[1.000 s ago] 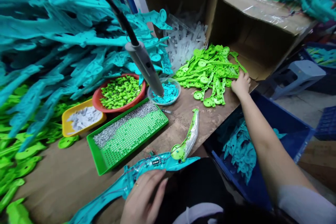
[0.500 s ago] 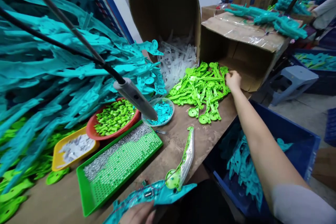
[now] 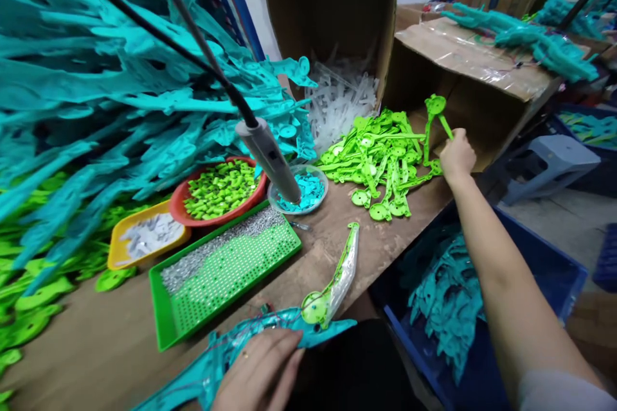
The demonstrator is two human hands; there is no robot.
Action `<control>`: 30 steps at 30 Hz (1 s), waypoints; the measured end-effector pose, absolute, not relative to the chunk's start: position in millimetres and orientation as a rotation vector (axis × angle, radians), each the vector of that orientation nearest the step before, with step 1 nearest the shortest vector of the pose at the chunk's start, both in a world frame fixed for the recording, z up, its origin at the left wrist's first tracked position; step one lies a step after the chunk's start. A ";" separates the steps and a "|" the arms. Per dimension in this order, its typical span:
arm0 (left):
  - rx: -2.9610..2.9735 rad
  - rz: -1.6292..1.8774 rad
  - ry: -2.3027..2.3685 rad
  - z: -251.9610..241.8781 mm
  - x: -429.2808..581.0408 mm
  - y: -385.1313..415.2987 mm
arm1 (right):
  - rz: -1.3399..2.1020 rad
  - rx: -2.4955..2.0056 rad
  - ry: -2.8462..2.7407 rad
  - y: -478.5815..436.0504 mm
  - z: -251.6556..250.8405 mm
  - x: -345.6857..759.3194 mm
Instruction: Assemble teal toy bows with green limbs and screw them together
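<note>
My left hand [image 3: 263, 366] lies over a long teal plastic shell [image 3: 207, 366] at the near table edge, its fingers closed on the shell's side. Thin wires run along that shell. On its right end rests a curved green piece [image 3: 315, 308] with a clear plastic strip [image 3: 344, 279] along it. My right hand [image 3: 457, 155], out at the far right edge of the table, is closed on a green plastic arm [image 3: 436, 104] with a round end, raised beside the pile of similar green arms [image 3: 380, 154]. The fingertips are partly hidden by the hand.
A grey electric screwdriver [image 3: 270, 160] hangs over a clear bowl [image 3: 322, 199] of teal bits. Nearby are a green screw tray [image 3: 164, 327], a red bowl [image 3: 176, 205] and a yellow tray [image 3: 116, 250]. Teal shells [image 3: 144, 96] heap left; cardboard boxes [image 3: 388, 32] stand behind; a blue crate [image 3: 530, 257] sits right.
My right hand has drawn back slightly from the pile, lifting a green arm. My left hand has moved further over the teal shell. The view has shifted.
</note>
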State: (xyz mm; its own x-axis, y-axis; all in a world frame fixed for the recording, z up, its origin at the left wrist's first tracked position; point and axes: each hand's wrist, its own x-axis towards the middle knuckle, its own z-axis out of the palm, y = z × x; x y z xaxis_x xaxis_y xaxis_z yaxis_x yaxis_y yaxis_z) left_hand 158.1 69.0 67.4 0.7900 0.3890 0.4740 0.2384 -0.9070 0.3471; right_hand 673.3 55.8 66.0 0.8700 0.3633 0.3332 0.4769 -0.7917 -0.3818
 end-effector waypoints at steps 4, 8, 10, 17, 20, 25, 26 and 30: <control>2.552 0.826 0.629 76.8 166.2 68.0 | -0.375 -2.206 -0.997 36.3 79.5 661.1; 2.367 0.822 0.648 77.3 177.2 69.7 | -0.115 -1.909 -0.979 27.3 94.3 640.4; 2.221 0.782 0.713 76.1 182.4 69.4 | 0.066 -1.751 -0.937 15.3 103.1 616.6; 1.201 0.355 0.704 81.2 191.7 61.8 | 1.377 -1.377 -1.777 -24.5 105.9 511.9; 1.089 0.267 0.784 76.5 200.3 48.7 | 0.834 -1.556 -2.152 -21.6 93.1 463.3; 1.169 0.578 0.965 61.3 213.8 21.6 | 0.263 -1.378 -2.273 -22.5 67.7 389.5; 1.215 0.607 0.971 59.6 211.8 19.4 | 0.252 -1.341 -2.251 -21.6 63.7 383.9; 1.652 0.773 1.012 56.2 185.4 26.6 | 0.283 -1.485 -2.241 -7.6 55.3 394.1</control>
